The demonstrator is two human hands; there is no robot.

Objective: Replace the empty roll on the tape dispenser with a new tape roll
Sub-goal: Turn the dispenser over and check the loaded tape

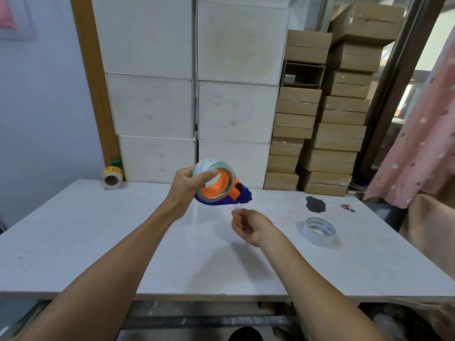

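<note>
A blue tape dispenser (240, 196) with an orange hub hangs in the air above the white table (98, 242). A clear tape roll (212, 168) with green print sits around the hub. My left hand (188, 187) grips the roll and dispenser from the left, thumb across the roll. Just below and to the right, my right hand (248, 225) hovers with fingers loosely curled and nothing visible in it. A near-empty roll core (320, 231) printed "MADE IN CHINA" lies flat on the table to the right.
White boxes (197, 94) and brown cartons (327, 119) are stacked behind the table. A yellow label roll (112, 177) stands at the back left corner. A dark patch (315, 204) and small coloured bits (347, 206) lie at the back right. A pink cloth (423, 143) hangs on the right.
</note>
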